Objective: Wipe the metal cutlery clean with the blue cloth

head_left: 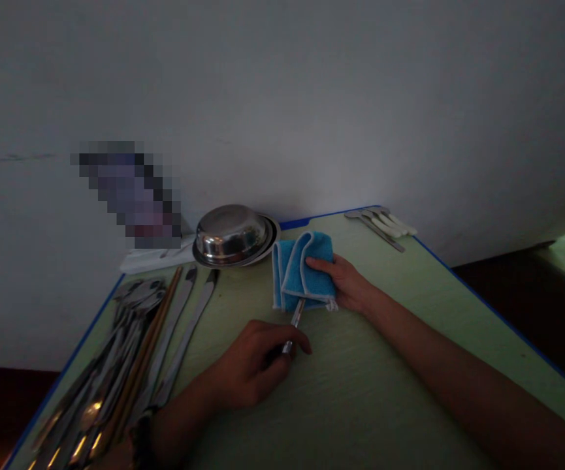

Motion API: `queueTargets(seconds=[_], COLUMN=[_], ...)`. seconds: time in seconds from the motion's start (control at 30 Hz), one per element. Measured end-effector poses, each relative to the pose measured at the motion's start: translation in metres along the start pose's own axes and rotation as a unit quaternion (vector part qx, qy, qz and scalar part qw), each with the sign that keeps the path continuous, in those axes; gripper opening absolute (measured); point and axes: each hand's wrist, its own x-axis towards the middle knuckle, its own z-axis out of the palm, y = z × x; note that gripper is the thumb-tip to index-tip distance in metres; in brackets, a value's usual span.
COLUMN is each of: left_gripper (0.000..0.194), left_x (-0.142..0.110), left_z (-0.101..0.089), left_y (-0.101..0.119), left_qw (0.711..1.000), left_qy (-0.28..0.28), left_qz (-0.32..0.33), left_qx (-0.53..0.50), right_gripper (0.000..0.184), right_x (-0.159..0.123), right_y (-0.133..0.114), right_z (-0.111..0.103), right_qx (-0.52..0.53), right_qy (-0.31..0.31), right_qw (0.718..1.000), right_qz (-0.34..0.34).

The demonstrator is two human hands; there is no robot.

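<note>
In the middle of the view, my left hand [257, 362] is closed on the handle of a metal utensil [298, 316], its grip end showing beside my fingers. The utensil's far end is hidden inside a folded blue cloth [309, 271] with pale edging. My right hand [345, 281] grips that cloth from its right side, thumb on top, and the cloth wraps around the utensil above the table. Because the head of the utensil is covered, I cannot tell its kind.
Many metal spoons and other cutlery [110, 365] lie at the left beside wooden chopsticks [155, 333] and two long-handled metal utensils [187, 343]. Upturned metal bowls [233, 232] stand at the back by the wall. Several spoons [383, 225], some white-handled, lie at the back right of the green table [409, 385].
</note>
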Motion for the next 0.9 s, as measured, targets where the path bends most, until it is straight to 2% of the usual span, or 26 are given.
queueTargets(seconds=[0.27, 0.6, 0.9], left_gripper=[0.024, 0.023, 0.024], left_x=[0.001, 0.0019, 0.002], left_z=[0.0046, 0.0055, 0.0073], left_y=[-0.0016, -0.0024, -0.0042], left_qw=[0.999, 1.0, 1.0], left_qy=[0.032, 0.002, 0.002], left_qz=[0.011, 0.01, 0.015], left_qx=[-0.016, 0.021, 0.016], right_gripper=[0.028, 0.026, 0.021], right_x=[0.0008, 0.0, 0.0014], right_y=[-0.0002, -0.0012, 0.0002], right_z=[0.0009, 0.0019, 0.001], right_qx=[0.02, 0.013, 0.01], right_qy=[0.021, 0.015, 0.033], right_qw=[1.0, 1.0, 0.999], right_qz=[0.007, 0.008, 0.01])
